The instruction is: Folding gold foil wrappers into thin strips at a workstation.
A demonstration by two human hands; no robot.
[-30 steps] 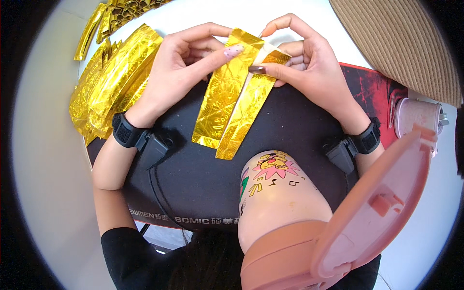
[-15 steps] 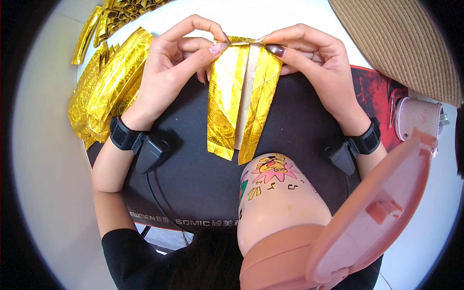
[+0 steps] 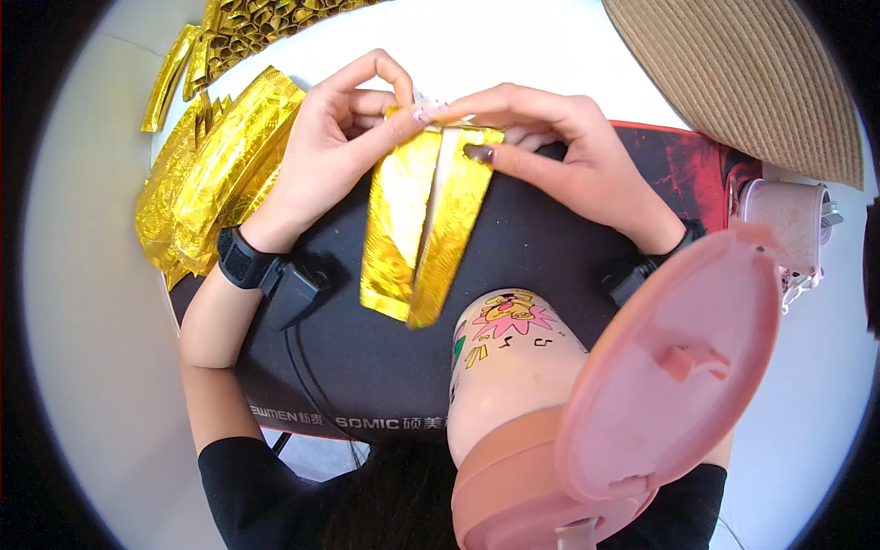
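The left hand pinched the top edge of a folded gold foil piece between thumb and forefinger. The right hand was closed on the same edge, thumb in front, forefinger beside the left thumb. The foil piece slanted down over a black mat. Near it stood a tumbler with a raised pink lid; beyond the left wrist lay a gold foil pile on the white tabletop

right grip nearer left grip, gold foil aslant, pale gap narrower than half a second ago
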